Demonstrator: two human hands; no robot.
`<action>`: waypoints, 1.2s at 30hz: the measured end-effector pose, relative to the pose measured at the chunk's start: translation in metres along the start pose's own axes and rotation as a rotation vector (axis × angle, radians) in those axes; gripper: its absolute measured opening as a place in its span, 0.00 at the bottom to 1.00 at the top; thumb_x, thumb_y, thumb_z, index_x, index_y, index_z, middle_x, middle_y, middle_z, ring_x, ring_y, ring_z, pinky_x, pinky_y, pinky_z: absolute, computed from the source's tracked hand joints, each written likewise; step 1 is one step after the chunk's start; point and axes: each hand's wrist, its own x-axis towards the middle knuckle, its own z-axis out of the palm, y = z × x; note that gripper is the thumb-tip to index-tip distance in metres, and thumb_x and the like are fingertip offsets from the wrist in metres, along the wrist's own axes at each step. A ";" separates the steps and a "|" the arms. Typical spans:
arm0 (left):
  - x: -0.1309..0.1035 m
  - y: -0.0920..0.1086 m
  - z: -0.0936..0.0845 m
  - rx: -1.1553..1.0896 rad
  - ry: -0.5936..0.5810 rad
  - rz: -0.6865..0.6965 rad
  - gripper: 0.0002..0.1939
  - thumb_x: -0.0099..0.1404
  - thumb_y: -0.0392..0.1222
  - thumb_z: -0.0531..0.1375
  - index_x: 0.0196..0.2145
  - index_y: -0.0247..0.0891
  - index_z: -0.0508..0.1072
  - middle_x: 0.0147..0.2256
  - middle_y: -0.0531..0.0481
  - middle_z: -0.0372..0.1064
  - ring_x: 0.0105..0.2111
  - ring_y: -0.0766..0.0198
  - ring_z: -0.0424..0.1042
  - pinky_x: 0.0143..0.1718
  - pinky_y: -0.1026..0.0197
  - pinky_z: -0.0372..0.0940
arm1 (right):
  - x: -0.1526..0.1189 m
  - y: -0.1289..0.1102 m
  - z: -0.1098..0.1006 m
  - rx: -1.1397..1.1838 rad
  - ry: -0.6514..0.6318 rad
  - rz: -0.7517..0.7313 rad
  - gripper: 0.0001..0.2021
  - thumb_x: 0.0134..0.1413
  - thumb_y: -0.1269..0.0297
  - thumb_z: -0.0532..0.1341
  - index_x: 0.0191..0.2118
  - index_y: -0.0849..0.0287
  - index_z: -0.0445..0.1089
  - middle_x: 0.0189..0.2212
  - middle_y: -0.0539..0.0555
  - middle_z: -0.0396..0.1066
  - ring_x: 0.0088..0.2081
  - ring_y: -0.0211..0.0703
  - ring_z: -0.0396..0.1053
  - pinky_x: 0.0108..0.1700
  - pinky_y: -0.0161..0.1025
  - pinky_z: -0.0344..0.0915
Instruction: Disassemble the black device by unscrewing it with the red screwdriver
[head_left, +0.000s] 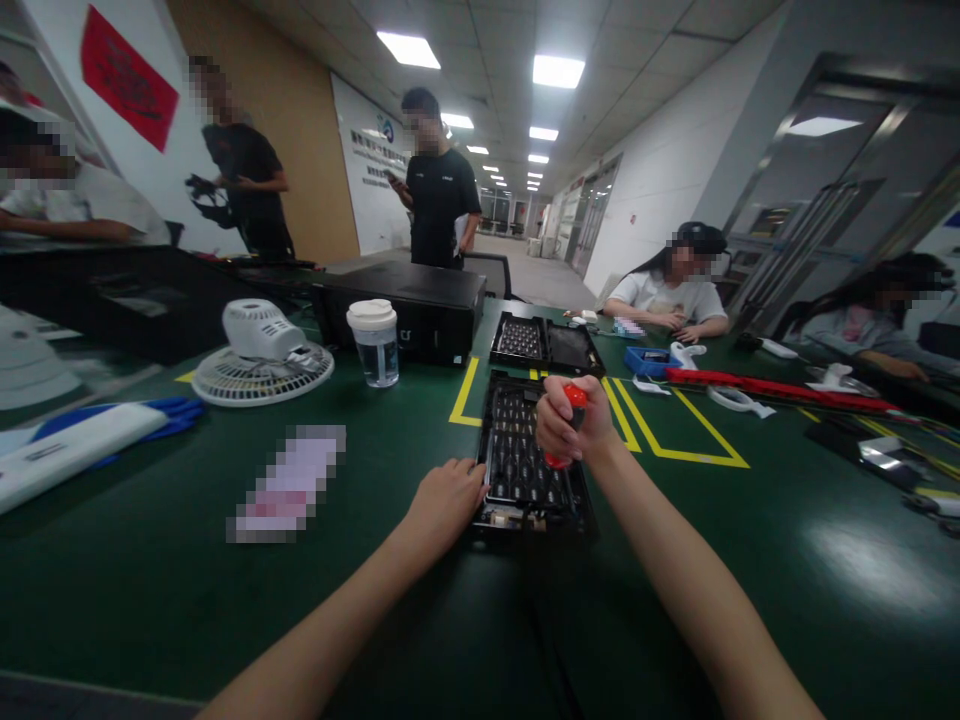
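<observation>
A black keyboard-like part (517,440) with rows of round bumps lies in a black tray on the green table (360,600). My left hand (448,500) rests at the part's left edge, its fingers on the tray's side. Over the part's right side, my right hand (574,425) is wrapped round the red handle (575,396) of a tool held roughly upright. The tool's lower tip cannot be made out against the dark part.
Behind stands an open black case (517,338). A lidded cup (375,345), a white fan (262,365) and a large black box (420,300) are to the left. A blue tray (649,361) and a red strip (780,388) lie right. Several people are around the table.
</observation>
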 end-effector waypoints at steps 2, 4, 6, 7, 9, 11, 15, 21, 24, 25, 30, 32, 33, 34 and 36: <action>0.000 0.000 0.000 0.005 -0.005 -0.002 0.14 0.65 0.43 0.49 0.45 0.39 0.67 0.43 0.44 0.67 0.41 0.59 0.66 0.42 0.59 0.61 | 0.001 0.002 0.001 0.002 0.012 0.004 0.14 0.50 0.57 0.50 0.21 0.60 0.56 0.13 0.48 0.64 0.09 0.35 0.57 0.11 0.32 0.55; 0.000 0.000 0.000 0.009 -0.009 -0.009 0.14 0.65 0.43 0.48 0.45 0.39 0.67 0.43 0.45 0.67 0.41 0.59 0.66 0.42 0.59 0.61 | 0.001 0.002 0.002 -0.002 0.023 0.009 0.14 0.50 0.57 0.51 0.21 0.60 0.56 0.12 0.47 0.62 0.09 0.33 0.55 0.10 0.31 0.54; 0.000 0.000 -0.001 0.015 -0.015 -0.014 0.14 0.65 0.43 0.48 0.46 0.39 0.67 0.43 0.45 0.67 0.41 0.59 0.66 0.42 0.59 0.61 | 0.002 0.003 0.003 -0.015 0.056 0.014 0.14 0.50 0.56 0.51 0.21 0.60 0.56 0.12 0.46 0.61 0.08 0.32 0.53 0.10 0.30 0.53; 0.001 0.001 -0.001 0.018 -0.018 -0.016 0.15 0.65 0.43 0.48 0.46 0.39 0.67 0.43 0.44 0.67 0.41 0.59 0.66 0.42 0.59 0.61 | 0.002 0.003 0.003 -0.026 0.079 0.017 0.14 0.50 0.56 0.51 0.21 0.60 0.56 0.11 0.45 0.61 0.08 0.31 0.52 0.10 0.30 0.53; 0.001 0.001 -0.002 0.022 -0.022 -0.016 0.15 0.65 0.43 0.49 0.46 0.39 0.67 0.43 0.44 0.67 0.41 0.59 0.66 0.41 0.59 0.61 | 0.001 0.004 0.004 -0.047 0.116 0.011 0.15 0.51 0.55 0.51 0.21 0.60 0.56 0.12 0.45 0.60 0.08 0.31 0.51 0.10 0.30 0.53; 0.001 0.001 -0.002 0.024 -0.023 -0.013 0.15 0.65 0.43 0.49 0.46 0.39 0.67 0.43 0.44 0.67 0.41 0.59 0.66 0.41 0.58 0.61 | 0.000 0.005 0.004 -0.064 0.131 -0.009 0.15 0.51 0.54 0.50 0.21 0.59 0.56 0.12 0.45 0.59 0.08 0.31 0.50 0.10 0.30 0.52; 0.001 0.001 -0.003 0.016 -0.029 -0.016 0.14 0.65 0.43 0.49 0.46 0.39 0.67 0.43 0.44 0.67 0.41 0.59 0.66 0.42 0.59 0.61 | -0.004 0.007 0.004 -0.105 0.192 -0.025 0.17 0.53 0.52 0.48 0.21 0.58 0.54 0.12 0.44 0.57 0.08 0.30 0.49 0.10 0.29 0.52; 0.000 0.001 -0.003 0.018 -0.013 -0.001 0.14 0.65 0.43 0.48 0.45 0.39 0.67 0.42 0.44 0.68 0.40 0.59 0.67 0.41 0.58 0.61 | -0.010 0.006 0.008 -0.139 0.245 -0.072 0.17 0.54 0.52 0.47 0.23 0.58 0.56 0.13 0.44 0.57 0.09 0.30 0.49 0.11 0.28 0.51; 0.000 0.001 -0.002 0.022 -0.014 -0.004 0.14 0.65 0.42 0.49 0.45 0.39 0.67 0.42 0.44 0.67 0.41 0.59 0.66 0.41 0.58 0.61 | -0.012 0.005 0.010 -0.144 0.257 -0.096 0.16 0.54 0.53 0.47 0.24 0.58 0.58 0.13 0.44 0.58 0.10 0.30 0.49 0.12 0.28 0.51; 0.000 0.001 -0.002 0.020 -0.015 -0.005 0.14 0.65 0.42 0.49 0.45 0.39 0.67 0.43 0.44 0.67 0.41 0.59 0.66 0.41 0.59 0.61 | -0.012 0.005 0.011 -0.143 0.260 -0.106 0.16 0.55 0.54 0.47 0.24 0.58 0.58 0.14 0.44 0.58 0.10 0.30 0.49 0.12 0.28 0.51; -0.001 0.001 -0.003 0.003 -0.025 -0.014 0.15 0.65 0.43 0.48 0.46 0.39 0.66 0.43 0.44 0.67 0.41 0.59 0.66 0.41 0.59 0.61 | -0.014 0.004 0.011 -0.180 0.333 -0.122 0.16 0.56 0.54 0.46 0.25 0.58 0.57 0.14 0.44 0.57 0.10 0.30 0.50 0.13 0.29 0.53; -0.001 0.001 -0.003 0.000 -0.035 -0.018 0.15 0.65 0.43 0.48 0.46 0.39 0.66 0.44 0.44 0.67 0.42 0.59 0.66 0.42 0.59 0.61 | -0.015 0.004 0.012 -0.206 0.376 -0.124 0.16 0.56 0.53 0.46 0.25 0.58 0.57 0.14 0.44 0.57 0.10 0.30 0.50 0.13 0.29 0.53; 0.000 0.001 -0.003 0.000 -0.035 -0.017 0.15 0.65 0.43 0.48 0.47 0.39 0.66 0.44 0.44 0.67 0.42 0.59 0.66 0.42 0.59 0.61 | -0.015 0.004 0.013 -0.215 0.393 -0.129 0.16 0.56 0.53 0.46 0.25 0.58 0.57 0.14 0.44 0.57 0.10 0.30 0.50 0.13 0.29 0.52; 0.000 0.001 -0.003 0.001 -0.031 -0.014 0.15 0.65 0.43 0.48 0.47 0.39 0.66 0.44 0.44 0.67 0.42 0.59 0.66 0.42 0.59 0.61 | -0.014 0.004 0.014 -0.222 0.408 -0.134 0.16 0.56 0.53 0.46 0.25 0.58 0.57 0.14 0.44 0.56 0.11 0.30 0.49 0.13 0.28 0.52; 0.000 0.001 -0.002 0.010 -0.021 -0.009 0.15 0.65 0.43 0.48 0.47 0.39 0.66 0.44 0.44 0.67 0.42 0.59 0.66 0.42 0.58 0.61 | -0.014 0.004 0.016 -0.238 0.433 -0.141 0.16 0.56 0.53 0.46 0.25 0.58 0.57 0.14 0.44 0.56 0.11 0.29 0.49 0.13 0.28 0.52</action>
